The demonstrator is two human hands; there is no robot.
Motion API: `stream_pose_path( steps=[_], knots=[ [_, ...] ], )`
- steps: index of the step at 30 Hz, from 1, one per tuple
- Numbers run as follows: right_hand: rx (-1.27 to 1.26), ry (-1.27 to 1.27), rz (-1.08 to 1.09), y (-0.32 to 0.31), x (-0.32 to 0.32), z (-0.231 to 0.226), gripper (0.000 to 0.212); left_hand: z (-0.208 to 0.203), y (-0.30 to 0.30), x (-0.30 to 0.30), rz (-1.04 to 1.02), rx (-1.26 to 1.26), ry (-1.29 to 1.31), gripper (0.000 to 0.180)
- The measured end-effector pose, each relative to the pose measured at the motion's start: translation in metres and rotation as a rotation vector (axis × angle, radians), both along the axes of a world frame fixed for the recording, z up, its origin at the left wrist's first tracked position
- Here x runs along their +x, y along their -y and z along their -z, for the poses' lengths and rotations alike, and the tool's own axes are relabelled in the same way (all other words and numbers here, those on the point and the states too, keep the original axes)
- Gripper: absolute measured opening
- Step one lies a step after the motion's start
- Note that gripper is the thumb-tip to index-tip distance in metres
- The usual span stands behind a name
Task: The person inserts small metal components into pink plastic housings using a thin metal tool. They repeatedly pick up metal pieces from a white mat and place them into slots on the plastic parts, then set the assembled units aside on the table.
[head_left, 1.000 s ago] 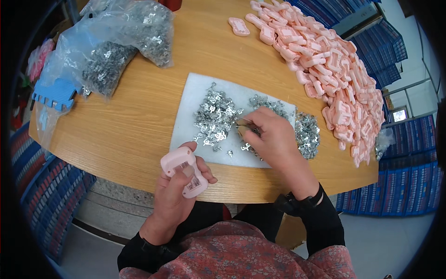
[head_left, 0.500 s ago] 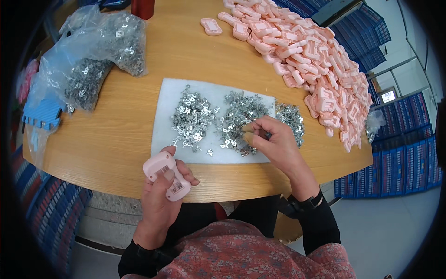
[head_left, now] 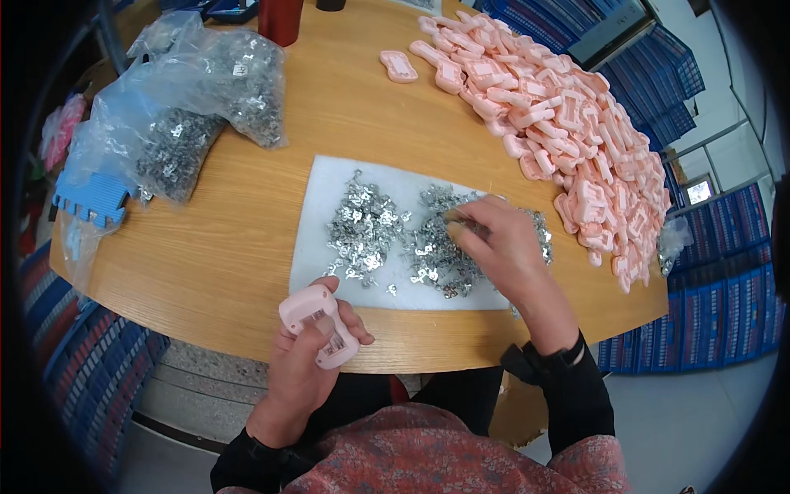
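My left hand (head_left: 306,370), just off the table's near edge, grips a pale pink plastic casing (head_left: 340,352) with its thumb across the recess; small metal parts show inside. Over the middle heap of small silvery metal contact pieces (head_left: 436,255) is my right hand (head_left: 504,247), thumb and fingertips drawn together. Whatever sits between those fingertips is too small to make out. To the left lies another heap of metal pieces (head_left: 362,222), and a third heap (head_left: 543,235) is partly hidden behind my right hand. A white foam sheet (head_left: 309,247) lies under the heaps.
Pink casings (head_left: 568,123) form a large mound at the right, with one lone casing (head_left: 399,67) beside it. Clear bags of metal pieces (head_left: 247,82) and a blue foam mat (head_left: 90,198) occupy the left. A red cup (head_left: 280,20) stands at the back. Blue racks (head_left: 716,288) line the right.
The whole view has shifted, so the table sits slightly lower and further right. My right hand has moved a little farther over the middle heap. My left hand still holds the casing.
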State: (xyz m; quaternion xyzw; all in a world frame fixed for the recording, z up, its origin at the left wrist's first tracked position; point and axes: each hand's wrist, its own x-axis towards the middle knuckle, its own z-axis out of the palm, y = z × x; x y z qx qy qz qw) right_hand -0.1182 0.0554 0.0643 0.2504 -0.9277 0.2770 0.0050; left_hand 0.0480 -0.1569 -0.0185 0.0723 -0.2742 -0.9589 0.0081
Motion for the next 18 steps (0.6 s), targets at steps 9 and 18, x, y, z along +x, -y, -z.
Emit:
stream_pose_path(
  steps=[9, 18],
  knots=[
    [0.074, 0.086, -0.319, 0.08, -0.044, 0.007, 0.018, -0.002, 0.001, -0.001, 0.015, -0.002, 0.019, 0.045],
    [0.123, 0.211, -0.235, 0.106, -0.064, 0.017, 0.019, -0.001, 0.003, -0.001, 0.047, 0.054, -0.023, 0.044]
  ],
)
